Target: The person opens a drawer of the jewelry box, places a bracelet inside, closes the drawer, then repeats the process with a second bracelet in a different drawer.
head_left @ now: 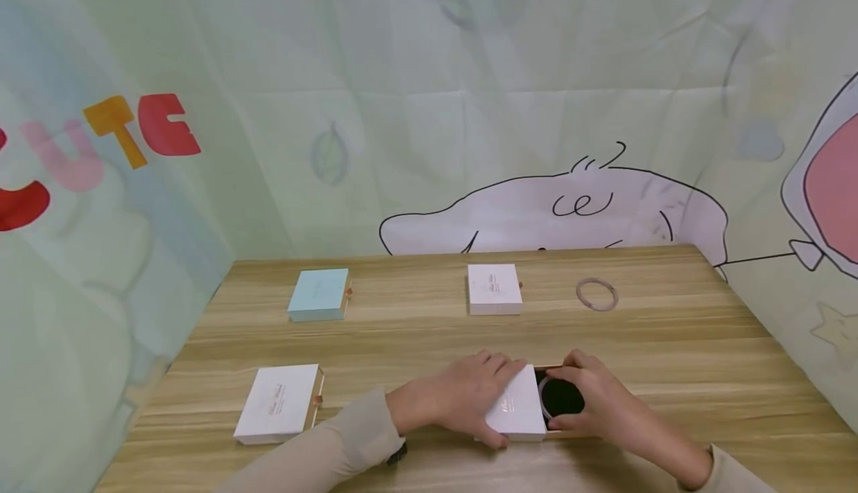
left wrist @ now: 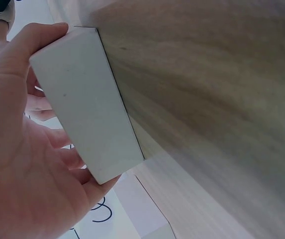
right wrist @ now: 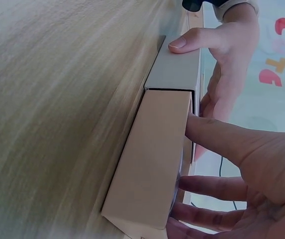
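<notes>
Currently, a thin bracelet (head_left: 542, 401) is lying in the drawer (right wrist: 144, 154) of the open box (head_left: 523, 407), beside or around a round dark pad (head_left: 564, 398); exact seating is partly hidden. The right hand (head_left: 593, 396) is reaching in, thumb and fingers spread apart and curving round the bracelet; cannot tell whether they are squeezing it. This opposed hold is presumably giving even contact on both sides. The left hand (head_left: 469, 396) is gripping the closed end of the open box, thumb on its near wall, fingers along its far side, probably bracing it.

Outward from the open box: a rear white box (head_left: 494, 288) is sitting behind it; a loose bracelet (head_left: 579, 296) is lying behind and to its right; a blue box (head_left: 319, 293) is resting behind and well to its left; a front white box (head_left: 276, 404) is lying left of it. Their pull tabs (head_left: 318, 401) are facing right, matching the drawer's direction, perhaps for consistent access. The table (head_left: 402, 336) is supporting everything.
</notes>
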Demonstrator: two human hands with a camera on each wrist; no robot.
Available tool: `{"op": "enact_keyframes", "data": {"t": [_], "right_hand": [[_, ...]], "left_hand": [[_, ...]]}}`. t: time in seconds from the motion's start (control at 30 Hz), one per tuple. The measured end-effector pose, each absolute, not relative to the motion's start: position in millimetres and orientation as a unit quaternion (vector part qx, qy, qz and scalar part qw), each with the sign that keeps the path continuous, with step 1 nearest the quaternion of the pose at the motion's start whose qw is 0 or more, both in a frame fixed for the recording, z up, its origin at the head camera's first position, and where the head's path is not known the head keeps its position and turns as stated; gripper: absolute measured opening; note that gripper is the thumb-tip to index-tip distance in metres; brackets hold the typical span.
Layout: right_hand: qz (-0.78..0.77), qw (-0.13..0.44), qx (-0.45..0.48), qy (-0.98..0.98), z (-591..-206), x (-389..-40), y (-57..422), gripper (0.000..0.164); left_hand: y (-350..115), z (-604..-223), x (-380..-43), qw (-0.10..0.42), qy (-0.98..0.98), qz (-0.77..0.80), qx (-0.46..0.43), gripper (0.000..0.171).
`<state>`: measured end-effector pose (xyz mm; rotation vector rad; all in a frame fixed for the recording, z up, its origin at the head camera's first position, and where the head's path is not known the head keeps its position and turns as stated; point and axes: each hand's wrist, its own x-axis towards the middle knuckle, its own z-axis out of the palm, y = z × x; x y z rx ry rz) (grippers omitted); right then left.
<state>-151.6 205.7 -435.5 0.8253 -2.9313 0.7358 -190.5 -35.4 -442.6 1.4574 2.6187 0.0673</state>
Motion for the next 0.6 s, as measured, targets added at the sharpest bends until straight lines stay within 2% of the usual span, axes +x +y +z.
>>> {"op": "enact_keyframes", "data": {"t": [0.27, 0.6], "right_hand": [[0.246, 0.0, 0.252, -0.936, -433.3, -151.4, 207.8, 0.057], [0.279, 0.039, 0.23, -0.932, -427.0, -156.7, 217.9, 0.033]], "left_hand": [[-35.4, -441.5, -190.5, 0.081, 0.872, 0.028, 0.482, 0.103], [-35.1, -442.0, -190.9, 0.076, 0.872, 0.031, 0.482, 0.103]]}}
